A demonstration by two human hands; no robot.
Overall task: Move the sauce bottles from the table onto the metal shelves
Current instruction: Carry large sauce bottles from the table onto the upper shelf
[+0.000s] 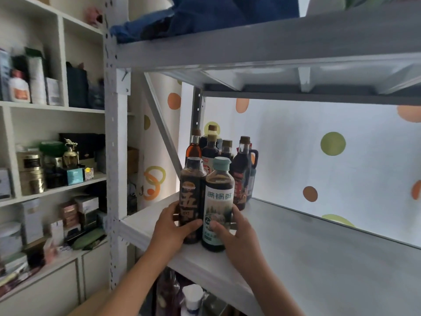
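Gripping two front bottles: left hand one, right hand one; perhaps six behind.

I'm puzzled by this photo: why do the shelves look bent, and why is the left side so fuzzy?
Head view: the wide-angle lens bows the metal shelf and its upright; bright light through the dotted backdrop washes it out, leaving the bottles dark; the white bookcase at left is blurred, while the teal-capped bottle stays sharp enough to show its label.
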